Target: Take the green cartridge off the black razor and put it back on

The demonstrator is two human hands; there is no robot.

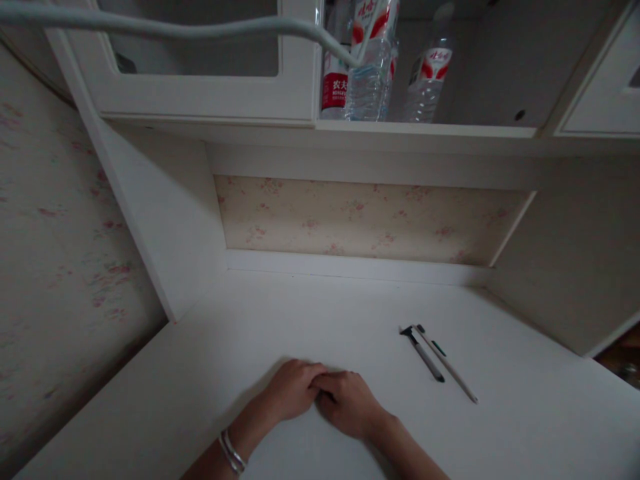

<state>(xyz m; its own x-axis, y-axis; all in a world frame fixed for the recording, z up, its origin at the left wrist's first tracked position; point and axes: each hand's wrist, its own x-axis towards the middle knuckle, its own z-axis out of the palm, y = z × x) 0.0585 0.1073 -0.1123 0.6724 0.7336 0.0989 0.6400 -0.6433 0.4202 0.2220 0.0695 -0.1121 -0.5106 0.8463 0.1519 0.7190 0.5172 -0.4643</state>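
Observation:
My left hand (291, 389) and my right hand (348, 402) rest side by side on the white desk (250, 333), knuckles up and fingers curled under, touching each other at the fingertips. Nothing shows inside either hand. A silver bangle circles my left wrist. To the right of my right hand, a short way off, lie two pens: a dark one (423, 353) and a white one with a green clip (447, 363), side by side and angled toward the back left.
Above the desk a shelf (425, 130) holds three plastic water bottles (370, 73) with red labels. A white cabinet door (200, 93) hangs at the upper left. Flowered wallpaper (360, 217) backs the desk recess. A grey cable (175, 27) crosses the top.

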